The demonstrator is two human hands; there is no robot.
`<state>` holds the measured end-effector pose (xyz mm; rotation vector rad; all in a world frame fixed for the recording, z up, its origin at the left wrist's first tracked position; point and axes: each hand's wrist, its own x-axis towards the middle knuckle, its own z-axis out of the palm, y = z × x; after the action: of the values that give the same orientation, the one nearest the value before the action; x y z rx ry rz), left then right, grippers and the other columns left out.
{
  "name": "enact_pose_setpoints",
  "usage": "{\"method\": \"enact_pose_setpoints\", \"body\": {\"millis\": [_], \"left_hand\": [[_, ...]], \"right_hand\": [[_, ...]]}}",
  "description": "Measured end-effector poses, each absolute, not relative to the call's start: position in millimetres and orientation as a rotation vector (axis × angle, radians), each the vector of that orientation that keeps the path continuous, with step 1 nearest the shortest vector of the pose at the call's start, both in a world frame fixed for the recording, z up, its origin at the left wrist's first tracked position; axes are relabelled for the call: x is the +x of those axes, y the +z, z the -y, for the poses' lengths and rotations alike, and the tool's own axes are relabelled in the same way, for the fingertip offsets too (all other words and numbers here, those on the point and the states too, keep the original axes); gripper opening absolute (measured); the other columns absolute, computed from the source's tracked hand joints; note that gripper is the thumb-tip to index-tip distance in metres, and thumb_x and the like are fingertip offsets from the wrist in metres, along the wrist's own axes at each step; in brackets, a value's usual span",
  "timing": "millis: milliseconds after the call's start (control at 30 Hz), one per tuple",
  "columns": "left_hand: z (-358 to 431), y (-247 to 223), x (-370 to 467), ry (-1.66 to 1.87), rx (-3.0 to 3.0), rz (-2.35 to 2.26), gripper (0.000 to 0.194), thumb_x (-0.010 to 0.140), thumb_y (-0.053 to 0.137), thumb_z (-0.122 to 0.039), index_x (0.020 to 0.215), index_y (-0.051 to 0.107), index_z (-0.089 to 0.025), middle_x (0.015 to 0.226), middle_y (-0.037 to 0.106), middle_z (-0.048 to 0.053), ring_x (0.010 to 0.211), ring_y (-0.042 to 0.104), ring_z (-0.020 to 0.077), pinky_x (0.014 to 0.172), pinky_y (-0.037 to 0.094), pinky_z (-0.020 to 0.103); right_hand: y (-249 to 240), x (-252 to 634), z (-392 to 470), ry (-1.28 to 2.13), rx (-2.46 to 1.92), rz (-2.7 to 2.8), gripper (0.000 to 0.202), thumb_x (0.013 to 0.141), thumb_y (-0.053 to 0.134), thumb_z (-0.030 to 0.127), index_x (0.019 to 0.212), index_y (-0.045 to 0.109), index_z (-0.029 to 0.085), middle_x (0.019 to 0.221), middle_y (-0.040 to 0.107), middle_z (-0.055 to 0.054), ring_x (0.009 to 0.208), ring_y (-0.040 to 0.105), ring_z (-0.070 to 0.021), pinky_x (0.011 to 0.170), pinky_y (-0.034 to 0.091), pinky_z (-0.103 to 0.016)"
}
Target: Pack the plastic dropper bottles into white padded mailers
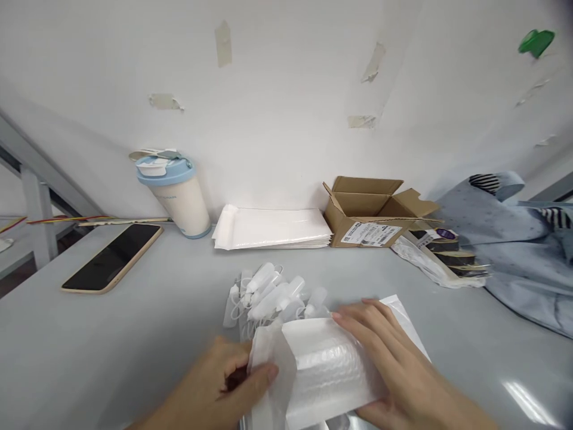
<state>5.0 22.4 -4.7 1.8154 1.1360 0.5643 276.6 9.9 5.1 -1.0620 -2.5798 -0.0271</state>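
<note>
1. Left hand (pixel 219 382): thumb over the near face of the flap end of a white, glossy, bubble-textured mailer (pixel 331 364), fingers behind. Slightly blurred; reads as a narrow pinch. Pinch lightly so the film doesn't crease.
2. Right hand (pixel 385 358): fingers spread across the mailer's far right corner, thumb side low at the near edge – holding it, wider than the left. Let this hand steady the body; use flat fingers, since a hard squeeze would likely buckle the padding.
3. Mailer sits front and centre, between both hands, flap end toward the left. Can't tell what's inside. Work the flap with left thumb, square to the edge.
4. Just beyond it: a pile of small, translucent white plastic bottles (pixel 268 292). Lift slightly – dragging could scatter them.
5. Farther back, against the wall: a flat stack of white mailers (pixel 277 230), beside an open brown cardboard box (pixel 367 233). Both well clear of the hands.
</note>
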Motion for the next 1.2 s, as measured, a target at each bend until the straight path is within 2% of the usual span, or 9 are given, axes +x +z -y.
{"method": "enact_pose_setpoints", "body": {"millis": [67,133,233,333,500,733,867,1067,1200], "left_hand": [[-25.1,-6.0,2.0,0.559,1.969,-1.088,0.044,0.096,0.039,-0.035,0.056,0.045,-0.018,0.047,0.041,-0.006,0.044,0.042,0.0078,0.045,0.034,0.018],[-28.9,-5.9,-1.9,0.710,2.156,-1.053,0.037,0.097,0.038,-0.027,0.063,0.048,-0.018,0.054,0.048,-0.004,0.048,0.047,0.0088,0.049,0.038,0.019],[-35.0,-4.8,-6.2,0.954,2.403,-1.061,0.015,0.094,0.044,-0.015,0.091,0.058,-0.019,0.086,0.061,0.004,0.080,0.059,0.0149,0.068,0.049,0.022],[-38.6,-7.0,-6.6,1.057,2.526,-1.140,0.017,0.090,0.050,-0.012,0.103,0.059,-0.021,0.112,0.057,0.009,0.105,0.053,0.0226,0.083,0.050,0.033],[-39.1,-17.5,-2.9,1.019,2.542,-1.196,0.018,0.092,0.050,-0.015,0.107,0.058,-0.021,0.124,0.051,0.011,0.119,0.043,0.0284,0.094,0.045,0.043],[-42.5,-22.7,-2.3,0.949,2.570,-1.083,0.023,0.092,0.047,-0.010,0.112,0.054,-0.020,0.126,0.046,0.012,0.123,0.039,0.0287,0.096,0.044,0.045],[-44.3,-20.4,-4.5,0.842,2.700,-1.028,0.026,0.092,0.048,-0.009,0.115,0.054,-0.020,0.128,0.047,0.012,0.121,0.042,0.0277,0.095,0.044,0.043],[-48.3,-20.7,-13.5,0.713,2.737,-1.144,0.029,0.095,0.047,-0.021,0.123,0.052,-0.025,0.128,0.049,0.010,0.114,0.050,0.0254,0.092,0.047,0.039],[-50.6,-20.5,-14.4,0.657,2.782,-1.201,0.026,0.096,0.047,-0.027,0.121,0.055,-0.026,0.121,0.054,0.009,0.106,0.054,0.0257,0.086,0.047,0.039]], "right_hand": [[6.4,278.9,-11.5,0.008,-1.057,2.552,0.070,0.074,0.063,0.021,0.136,0.033,0.011,0.114,0.057,-0.016,0.106,0.053,-0.0297,0.093,0.041,-0.046],[8.8,285.3,-13.5,-0.002,-1.065,2.520,0.065,0.077,0.059,0.019,0.136,0.033,0.013,0.114,0.055,-0.015,0.104,0.053,-0.0286,0.087,0.046,-0.042],[12.9,302.6,-17.0,-0.116,-1.155,2.434,0.059,0.085,0.053,0.022,0.139,0.031,0.015,0.119,0.053,-0.016,0.108,0.052,-0.0294,0.086,0.049,-0.041],[14.4,320.4,-21.3,-0.199,-1.308,2.275,0.059,0.088,0.050,0.025,0.142,0.028,0.017,0.124,0.050,-0.017,0.111,0.052,-0.0314,0.083,0.050,-0.041],[10.5,329.0,-30.0,-0.180,-1.452,2.201,0.059,0.087,0.054,0.031,0.140,0.029,0.025,0.121,0.052,-0.013,0.106,0.054,-0.0328,0.080,0.050,-0.044],[7.5,327.0,-35.3,-0.187,-1.531,2.168,0.050,0.087,0.053,0.035,0.132,0.037,0.023,0.118,0.055,-0.012,0.105,0.054,-0.0330,0.082,0.047,-0.045],[7.8,324.7,-34.4,-0.172,-1.503,2.194,0.048,0.088,0.052,0.034,0.132,0.037,0.023,0.117,0.055,-0.012,0.103,0.055,-0.0312,0.080,0.046,-0.043],[4.9,315.4,-31.6,-0.127,-1.458,2.321,0.051,0.086,0.052,0.028,0.133,0.033,0.025,0.119,0.055,-0.012,0.106,0.055,-0.0295,0.084,0.044,-0.043],[2.7,311.4,-32.4,-0.101,-1.440,2.368,0.052,0.085,0.051,0.023,0.134,0.031,0.026,0.120,0.055,-0.012,0.108,0.055,-0.0293,0.086,0.043,-0.045]]}}
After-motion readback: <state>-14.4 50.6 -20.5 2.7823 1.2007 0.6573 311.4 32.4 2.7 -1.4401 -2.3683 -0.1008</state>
